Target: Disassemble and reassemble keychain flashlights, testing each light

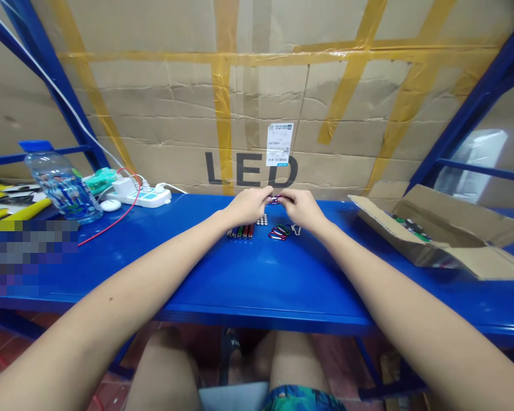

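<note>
Over the far part of the blue table [257, 279], my left hand [251, 205] and my right hand [300, 206] meet with fingers pinched. Between their fingertips is a small shiny purple carabiner [276, 200], partly covered by the fingers. Just below my right hand lie several carabiners [282, 231] in red, green and silver. Under my left hand, a row of slim coloured metal tubes [242, 232] lies side by side, their far ends hidden by the hand. Small silver round pieces [262, 220] sit grouped between the tubes and the carabiners.
An open cardboard box [415, 245] with small parts stands at right. On the left are a water bottle [62, 182], a white power strip [152, 197], a red cable [111, 221] and yellow-handled tools [21, 214]. A large taped carton [163, 125] rises behind the table.
</note>
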{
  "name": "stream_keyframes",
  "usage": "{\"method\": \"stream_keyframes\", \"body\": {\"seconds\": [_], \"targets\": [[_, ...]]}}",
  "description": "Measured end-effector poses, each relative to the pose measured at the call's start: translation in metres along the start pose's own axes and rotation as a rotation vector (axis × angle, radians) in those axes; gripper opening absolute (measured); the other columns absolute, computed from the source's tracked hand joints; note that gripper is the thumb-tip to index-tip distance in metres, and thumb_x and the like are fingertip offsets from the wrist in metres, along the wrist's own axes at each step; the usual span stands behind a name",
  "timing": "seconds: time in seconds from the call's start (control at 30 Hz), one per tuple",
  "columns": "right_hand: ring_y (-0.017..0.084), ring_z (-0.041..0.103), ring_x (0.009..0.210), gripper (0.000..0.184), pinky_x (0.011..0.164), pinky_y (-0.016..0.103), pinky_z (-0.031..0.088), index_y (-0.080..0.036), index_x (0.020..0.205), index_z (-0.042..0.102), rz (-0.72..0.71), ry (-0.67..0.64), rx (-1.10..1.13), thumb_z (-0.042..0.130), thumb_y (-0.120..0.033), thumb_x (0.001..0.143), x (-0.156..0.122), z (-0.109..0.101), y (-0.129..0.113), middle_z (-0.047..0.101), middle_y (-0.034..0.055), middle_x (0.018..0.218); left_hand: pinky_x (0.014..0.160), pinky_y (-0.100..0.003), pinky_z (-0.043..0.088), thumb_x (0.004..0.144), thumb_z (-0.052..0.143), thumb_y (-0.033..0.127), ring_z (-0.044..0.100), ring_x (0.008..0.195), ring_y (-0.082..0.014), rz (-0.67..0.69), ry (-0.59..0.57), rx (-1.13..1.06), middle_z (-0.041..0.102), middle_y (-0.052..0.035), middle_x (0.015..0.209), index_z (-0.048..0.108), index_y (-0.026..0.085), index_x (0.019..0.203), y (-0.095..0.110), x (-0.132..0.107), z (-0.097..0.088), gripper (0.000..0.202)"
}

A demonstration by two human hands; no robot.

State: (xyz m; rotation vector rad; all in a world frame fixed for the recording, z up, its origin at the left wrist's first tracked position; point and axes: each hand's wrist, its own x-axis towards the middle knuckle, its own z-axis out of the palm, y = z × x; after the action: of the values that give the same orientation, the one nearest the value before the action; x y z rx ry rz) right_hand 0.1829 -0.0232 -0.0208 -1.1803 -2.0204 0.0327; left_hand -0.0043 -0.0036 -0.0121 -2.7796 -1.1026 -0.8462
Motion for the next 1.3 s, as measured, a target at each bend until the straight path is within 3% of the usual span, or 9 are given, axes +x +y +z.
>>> {"method": "stream_keyframes", "body": {"seconds": [0.17, 0.33, 0.43, 0.57, 0.7, 0.8, 0.9, 1.07, 1.3], "targets": [[0.024, 0.066, 0.086, 0.026, 0.075, 0.030, 0.042, -0.018, 0.087, 0.074, -0.016, -0.004, -0.134, 0.049, -0.019, 0.092, 0.005, 0.004, 0.003, 0.076, 0.0106, 0.093, 0.066, -0.032, 0.043, 0.093, 0.041, 0.023, 0.056, 0.071, -0.0164, -0.181, -0.073, -0.340, 0.063, -0.0054, 0.078, 0.054, 0.018, 0.078, -0.006, 0.012, 0.002, 0.021], [0.024, 0.064, 0.096, 0.030, 0.082, 0.031, 0.042, -0.019, 0.096, 0.073, -0.044, -0.025, -0.195, 0.043, -0.016, 0.093, 0.007, 0.006, 0.000, 0.074, 0.0097, 0.104, 0.044, -0.027, 0.027, 0.094, 0.035, 0.026, 0.031, 0.044, -0.0083, -0.440, -0.273, -0.709, 0.048, -0.0007, 0.061, 0.048, 0.020, 0.078, -0.009, 0.014, -0.003, 0.021], [0.023, 0.064, 0.093, 0.030, 0.080, 0.030, 0.042, -0.018, 0.093, 0.072, -0.053, -0.005, -0.188, 0.042, -0.015, 0.093, 0.007, 0.005, -0.003, 0.073, 0.0099, 0.099, 0.045, -0.027, 0.025, 0.094, 0.036, 0.029, 0.026, 0.043, -0.0077, -0.496, -0.287, -0.808, 0.045, 0.0003, 0.061, 0.048, 0.021, 0.077, -0.010, 0.012, -0.006, 0.021], [0.022, 0.065, 0.089, 0.027, 0.078, 0.030, 0.042, -0.018, 0.092, 0.073, -0.025, 0.004, -0.127, 0.045, -0.018, 0.093, 0.007, 0.004, -0.003, 0.074, 0.0094, 0.096, 0.044, -0.025, 0.025, 0.092, 0.044, 0.032, 0.030, 0.045, -0.0067, -0.495, -0.265, -0.855, 0.053, -0.0011, 0.068, 0.055, 0.020, 0.084, -0.012, 0.009, -0.008, 0.018], [0.022, 0.066, 0.086, 0.026, 0.077, 0.030, 0.043, -0.019, 0.093, 0.075, 0.035, -0.006, -0.088, 0.049, -0.024, 0.095, 0.008, 0.005, 0.005, 0.075, 0.0094, 0.092, 0.047, -0.025, 0.032, 0.088, 0.053, 0.032, 0.045, 0.052, -0.0089, -0.449, -0.163, -0.676, 0.064, -0.0043, 0.077, 0.063, 0.018, 0.091, -0.020, 0.013, -0.005, 0.018], [0.023, 0.066, 0.086, 0.025, 0.076, 0.031, 0.044, -0.018, 0.093, 0.075, 0.083, -0.021, -0.097, 0.051, -0.023, 0.094, 0.008, 0.007, 0.014, 0.076, 0.0104, 0.092, 0.066, -0.029, 0.046, 0.085, 0.055, 0.024, 0.060, 0.073, -0.0147, -0.340, -0.103, -0.382, 0.071, -0.0080, 0.089, 0.068, 0.015, 0.089, -0.029, 0.022, -0.001, 0.016], [0.023, 0.066, 0.086, 0.023, 0.076, 0.031, 0.043, -0.018, 0.092, 0.075, 0.119, -0.053, -0.127, 0.053, -0.022, 0.093, 0.007, 0.007, 0.022, 0.076, 0.0109, 0.093, 0.078, -0.033, 0.047, 0.082, 0.057, 0.021, 0.065, 0.089, -0.0211, -0.204, -0.194, -0.101, 0.074, -0.0097, 0.097, 0.072, 0.016, 0.093, -0.037, 0.033, 0.006, 0.020], [0.022, 0.064, 0.081, 0.023, 0.071, 0.030, 0.041, -0.018, 0.087, 0.074, 0.130, -0.095, -0.174, 0.053, -0.024, 0.093, 0.006, 0.007, 0.026, 0.075, 0.0106, 0.089, 0.074, -0.033, 0.046, 0.077, 0.057, 0.015, 0.065, 0.081, -0.0233, 0.003, -0.441, 0.189, 0.074, -0.0109, 0.090, 0.077, 0.017, 0.092, -0.038, 0.046, 0.015, 0.024], [0.022, 0.063, 0.077, 0.023, 0.065, 0.029, 0.038, -0.018, 0.083, 0.072, 0.147, -0.156, -0.203, 0.052, -0.024, 0.094, 0.005, 0.008, 0.022, 0.074, 0.0105, 0.086, 0.065, -0.032, 0.042, 0.074, 0.058, 0.011, 0.059, 0.064, -0.0196, 0.038, -0.484, 0.291, 0.069, -0.0096, 0.074, 0.075, 0.017, 0.075, -0.024, 0.051, 0.013, 0.017]]}}
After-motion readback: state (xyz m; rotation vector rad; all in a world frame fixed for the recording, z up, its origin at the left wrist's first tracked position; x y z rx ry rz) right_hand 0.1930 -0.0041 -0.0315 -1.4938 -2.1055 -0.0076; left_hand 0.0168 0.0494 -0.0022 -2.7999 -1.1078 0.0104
